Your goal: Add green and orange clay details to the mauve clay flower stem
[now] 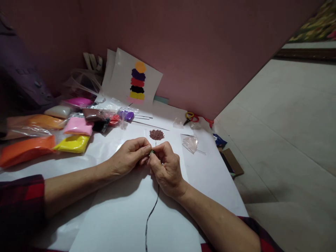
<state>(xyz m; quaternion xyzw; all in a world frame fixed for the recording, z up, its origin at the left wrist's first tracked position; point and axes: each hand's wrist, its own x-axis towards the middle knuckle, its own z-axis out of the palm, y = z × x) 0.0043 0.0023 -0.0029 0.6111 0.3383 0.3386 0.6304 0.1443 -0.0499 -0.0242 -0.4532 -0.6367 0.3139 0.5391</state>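
- Between both hands' fingers [147,149], 1 tiny green bit [152,152] was pinched, just above the white sheet [126,213].
- Left hand [128,155] and right hand [165,168] met fingertip to fingertip.
- Beyond them sat a brown clay flower [156,134].
- Clay packets [73,143] lay at the worktop's left.

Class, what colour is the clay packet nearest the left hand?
Yellow packet, seen in the head view, beside the left hand.

2 bare hands, left [128,157] and right [165,171], no rings or watch visible. Sleeves [21,199] are red-and-dark plaid, pushed up both forearms.
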